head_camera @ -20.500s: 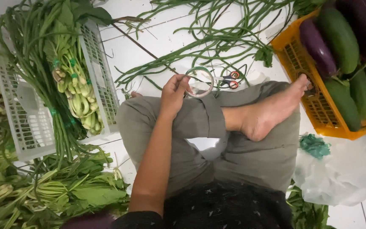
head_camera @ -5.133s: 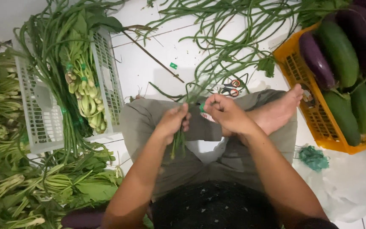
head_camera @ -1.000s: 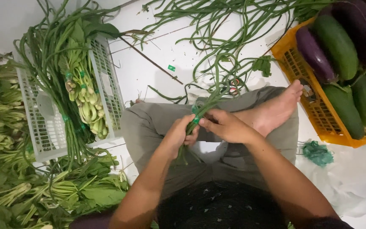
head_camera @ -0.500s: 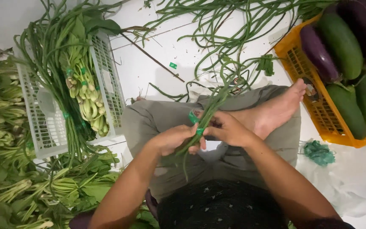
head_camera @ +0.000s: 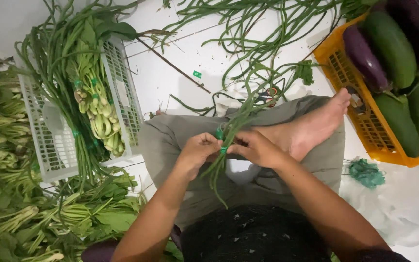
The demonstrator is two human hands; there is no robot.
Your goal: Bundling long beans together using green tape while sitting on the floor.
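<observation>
Left hand point(head_camera: 197, 150) and right hand point(head_camera: 255, 148) each pinch the long-bean bundle point(head_camera: 226, 140) (green tape point(head_camera: 219, 133) around it).

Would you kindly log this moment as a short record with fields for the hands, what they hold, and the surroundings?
left hand: pinches the bundle at the tape
right hand: grips the same spot
held: bundle of long green beans, green tape band
left side: white slatted plastic crate with tied greens
right side: orange plastic crate with purple aubergines and green cucumbers
floor: loose long beans
</observation>
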